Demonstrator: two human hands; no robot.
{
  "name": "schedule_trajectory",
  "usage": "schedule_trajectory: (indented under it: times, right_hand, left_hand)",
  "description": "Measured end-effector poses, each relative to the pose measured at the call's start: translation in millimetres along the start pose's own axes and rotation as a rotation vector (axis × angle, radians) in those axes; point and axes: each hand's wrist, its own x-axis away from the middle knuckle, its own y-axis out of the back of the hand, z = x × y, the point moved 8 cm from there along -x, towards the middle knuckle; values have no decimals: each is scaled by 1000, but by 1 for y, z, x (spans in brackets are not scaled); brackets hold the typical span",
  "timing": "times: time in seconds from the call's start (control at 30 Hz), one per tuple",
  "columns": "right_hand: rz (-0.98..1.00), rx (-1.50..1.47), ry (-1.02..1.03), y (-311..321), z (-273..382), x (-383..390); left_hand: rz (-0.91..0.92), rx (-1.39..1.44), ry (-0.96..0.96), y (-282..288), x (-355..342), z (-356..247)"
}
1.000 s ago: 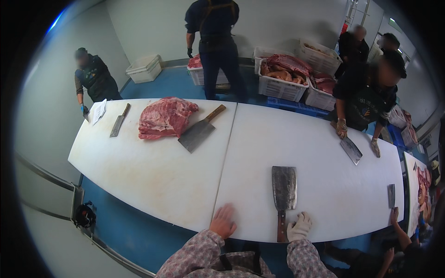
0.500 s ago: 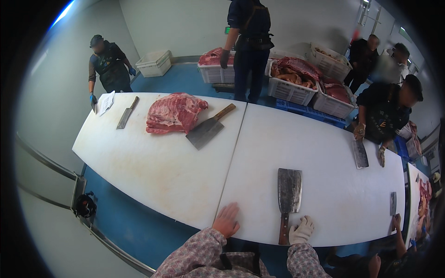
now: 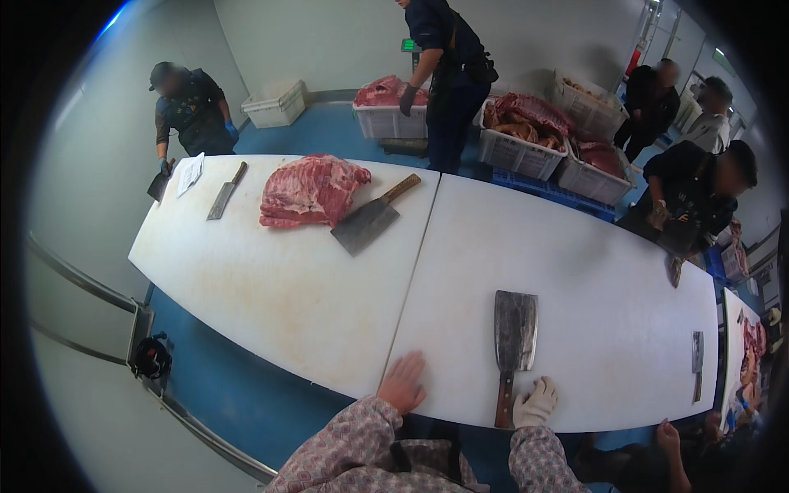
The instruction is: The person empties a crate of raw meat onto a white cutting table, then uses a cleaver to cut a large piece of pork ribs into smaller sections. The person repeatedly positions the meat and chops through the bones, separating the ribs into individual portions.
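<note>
My left hand (image 3: 404, 380) is bare and lies open on the white board (image 3: 296, 304), close to the seam between the two board sections. My right hand (image 3: 532, 403), in a cream glove, rests with loosely bent fingers apart, just right of the handle of a large cleaver (image 3: 516, 333). That cleaver lies flat, blade pointing away from me; neither hand grips it. Farther off, a big piece of raw meat (image 3: 308, 189) lies with a wide cleaver (image 3: 368, 222) against its right side.
Co-workers stand at the far left (image 3: 189, 111), back (image 3: 448, 74) and right (image 3: 682, 193), two more behind, others at lower right (image 3: 674, 452). The board also holds cleavers (image 3: 222, 197) (image 3: 697, 353) and papers (image 3: 189, 172). Meat crates (image 3: 522, 148) line the back; another board (image 3: 730, 353) adjoins right.
The back co-worker has turned and leaned forward. The right co-worker has lifted a cleaver off the board. The lower-right hand has left the small cleaver. My hands rest much as before.
</note>
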Motion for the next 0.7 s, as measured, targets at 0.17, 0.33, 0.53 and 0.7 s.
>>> schedule_trajectory:
  times: [0.17,0.33,0.53,0.7]
  right_hand:
    - [13,15,-11,-1,0,0]
    - [35,38,-24,-4,-2,0]
    - [46,46,-27,-5,-3,0]
    - [18,18,-8,-5,0,0]
  left_hand:
    - [-7,4,0,1,1,-1]
    - [-7,19,19,6,-1,-2]
    - [-29,41,19,8,-1,-2]
    - [10,59,46,-4,0,4]
